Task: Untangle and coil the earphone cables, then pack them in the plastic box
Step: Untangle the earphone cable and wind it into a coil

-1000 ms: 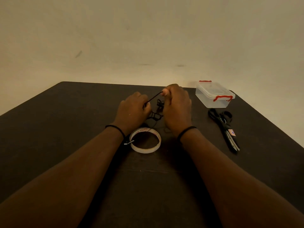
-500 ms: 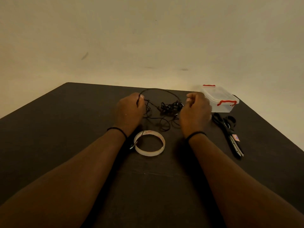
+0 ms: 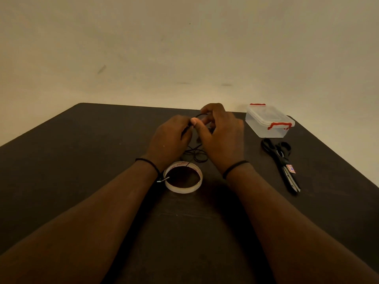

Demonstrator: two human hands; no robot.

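Observation:
A thin black earphone cable (image 3: 195, 153) hangs in loose loops between my hands, above the dark table. My left hand (image 3: 171, 140) pinches a strand of it near the thumb tip. My right hand (image 3: 220, 133) is close against the left, its fingers curled round another part of the cable, and it hides most of the tangle. The clear plastic box (image 3: 268, 121) with red clips stands closed at the far right, apart from both hands.
A roll of clear tape (image 3: 183, 179) lies flat just in front of my wrists. Black scissors (image 3: 281, 162) lie to the right, below the box. The dark table (image 3: 82, 160) ends at a far edge against a plain wall.
My hands, spread apart with the cable stretched between them half a second ago, have come back together. The tangle is now mostly hidden behind my right hand.

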